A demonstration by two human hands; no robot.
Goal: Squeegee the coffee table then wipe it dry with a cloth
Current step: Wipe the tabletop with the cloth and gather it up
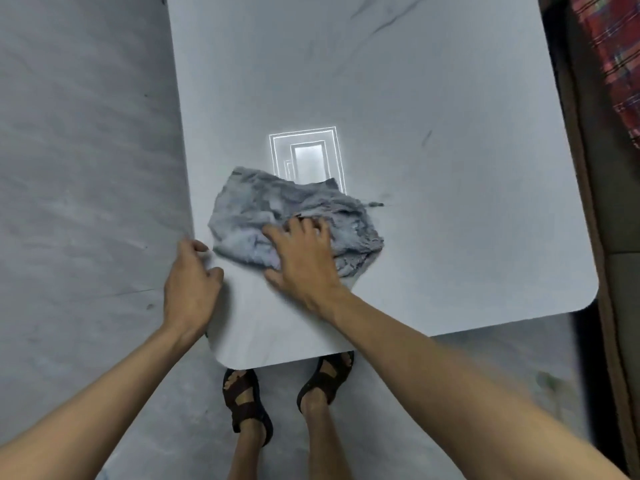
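A white coffee table (433,133) with faint dark marble veins fills the middle of the head view. A crumpled grey cloth (263,209) lies on its near left part. My right hand (304,258) presses flat on the cloth with fingers spread. My left hand (190,282) grips the table's left edge, thumb on the top surface and fingers curled over the side. No squeegee is in view.
A bright reflection of a ceiling light (308,161) shows on the tabletop just beyond the cloth. Grey floor (76,168) lies to the left. My sandalled feet (287,386) stand at the near edge. A dark sofa with a red patterned fabric (613,64) runs along the right.
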